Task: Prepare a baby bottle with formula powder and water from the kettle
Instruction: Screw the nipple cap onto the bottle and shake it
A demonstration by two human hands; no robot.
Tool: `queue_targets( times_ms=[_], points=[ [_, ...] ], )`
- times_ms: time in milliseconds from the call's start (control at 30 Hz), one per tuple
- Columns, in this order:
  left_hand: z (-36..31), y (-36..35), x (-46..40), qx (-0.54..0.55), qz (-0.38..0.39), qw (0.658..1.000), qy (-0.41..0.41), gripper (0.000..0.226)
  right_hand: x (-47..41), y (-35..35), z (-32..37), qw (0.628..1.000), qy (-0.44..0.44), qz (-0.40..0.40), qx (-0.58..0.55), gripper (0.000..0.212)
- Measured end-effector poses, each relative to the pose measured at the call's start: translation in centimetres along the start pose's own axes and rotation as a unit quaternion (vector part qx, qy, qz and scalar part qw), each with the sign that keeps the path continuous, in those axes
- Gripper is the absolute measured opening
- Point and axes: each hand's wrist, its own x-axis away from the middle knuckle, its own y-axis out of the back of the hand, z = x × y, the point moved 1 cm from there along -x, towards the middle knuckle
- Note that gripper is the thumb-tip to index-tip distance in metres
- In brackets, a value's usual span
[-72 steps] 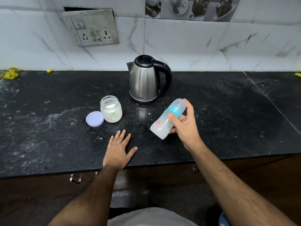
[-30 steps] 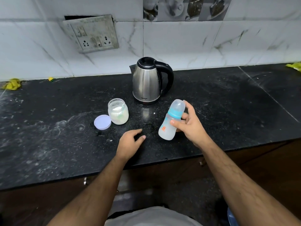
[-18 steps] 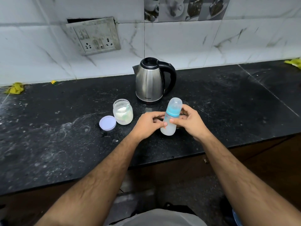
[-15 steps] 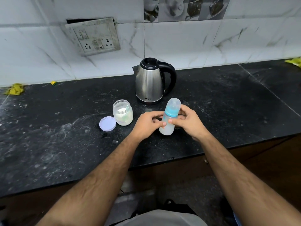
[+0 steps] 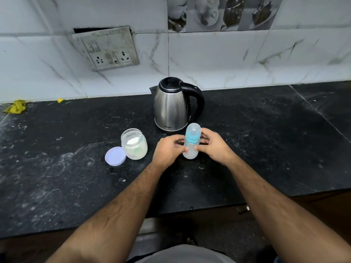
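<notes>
1. your left hand [image 5: 168, 149] and your right hand [image 5: 213, 147] both grasp the baby bottle [image 5: 191, 143], one from each side, with the fingers curled round its body and the thumbs to the front.
2. the baby bottle stands about upright, leaning a little to the right, its base on or just above the black counter [image 5: 266, 149] - you cannot tell which. it has a clear cap on top and a blue collar under it, and the lower body looks cloudy white.
3. the bottle is just in front of the steel kettle [image 5: 171, 107], whose black lid is down and whose black handle points to the right.
4. to the left of your left hand stands the open jar [image 5: 134, 146] with white powder inside - something pale green shows in the powder, but what it is you cannot tell.
5. the lilac lid [image 5: 115, 156] lies flat on the counter, touching or just beside the jar on its left side.
6. on the tiled wall behind, a socket panel [image 5: 107, 48] hangs tilted, and a yellow scrap [image 5: 16, 109] lies at the far left of the counter.
</notes>
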Motion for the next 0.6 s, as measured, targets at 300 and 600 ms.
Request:
queue_targets(
  times_ms=[300, 600],
  points=[
    [1.4, -2.4, -5.1, -0.035, -0.061, 0.996, 0.047, 0.037, -5.7, 1.8, -2.1, 0.999, 0.004, 0.023, 0.047, 0.063],
    [2.7, -2.6, -6.7, -0.039, -0.071, 0.994, 0.072, 0.033, -7.9, 1.8, -2.7, 0.995, 0.0, 0.045, 0.083, 0.062]
  ],
)
